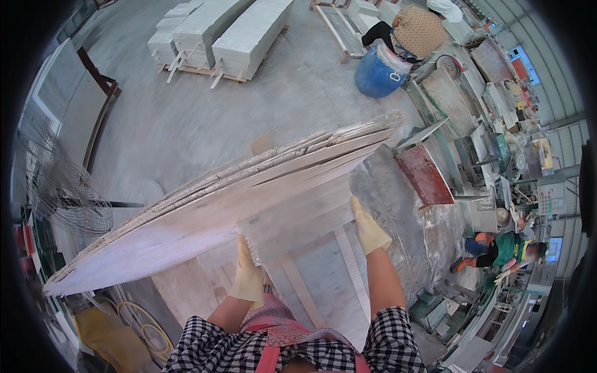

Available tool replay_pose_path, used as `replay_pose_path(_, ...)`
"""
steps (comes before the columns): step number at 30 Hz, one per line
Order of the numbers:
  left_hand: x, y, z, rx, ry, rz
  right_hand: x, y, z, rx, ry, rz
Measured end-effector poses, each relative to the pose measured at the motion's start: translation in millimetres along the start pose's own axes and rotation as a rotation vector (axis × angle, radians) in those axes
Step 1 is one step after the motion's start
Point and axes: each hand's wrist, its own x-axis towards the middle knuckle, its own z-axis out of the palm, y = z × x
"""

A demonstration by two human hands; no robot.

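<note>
Between my hands I hold a grey rectangular slab [297,219], smooth-faced and looking like stone tile. My left hand [247,273], in a cream rubber glove, grips its left edge. My right hand [370,231], gloved alike, is closed on its right edge. Just beyond the slab stretches a long, pale sheet [186,227] with a ragged, layered far edge, like worn board. Whether the slab touches it I cannot tell. Under and nearer than the slab lies a flat surface with pale strips [353,264] across it.
Stacked white slabs [252,37] rest on pallets at the far left. A blue barrel [380,71] stands by a bending person [420,31]. A wire fan cage [74,193] is at left, a yellow hose [146,326] near left. Another person [510,248] works at right among benches.
</note>
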Motion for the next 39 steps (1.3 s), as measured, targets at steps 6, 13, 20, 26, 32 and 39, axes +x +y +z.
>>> replay_pose_path(6, 22.6, 1.0, -63.3, 0.03, -0.068, -0.063, 14.4, 19.7, 0.3, -0.057, -0.002, 0.103)
replay_pose_path(13, 42.1, -24.3, -111.3, 1.033, -0.284, 0.267, 16.7, 19.4, -2.8, 0.026, -0.049, 0.101)
replay_pose_path(20, 73.0, -51.9, -124.9, 0.52, -0.305, 0.186, 8.6, -3.0, -8.1, 0.14, -0.141, 0.013)
replay_pose_path(26, 58.3, -40.4, -124.5, 1.896, -0.318, 0.632, 8.9, -6.4, 5.9, 0.353, -0.106, 0.029)
replay_pose_path(32, 79.5, -62.4, -134.4, 0.582, -0.271, 0.359, -0.9, -5.1, 14.0, 0.517, -0.059, 0.014)
replay_pose_path(39, 53.7, -35.1, -112.2, 1.331, -0.008, 0.292, 4.0, 33.6, 14.3, -0.203, 0.177, -0.255)
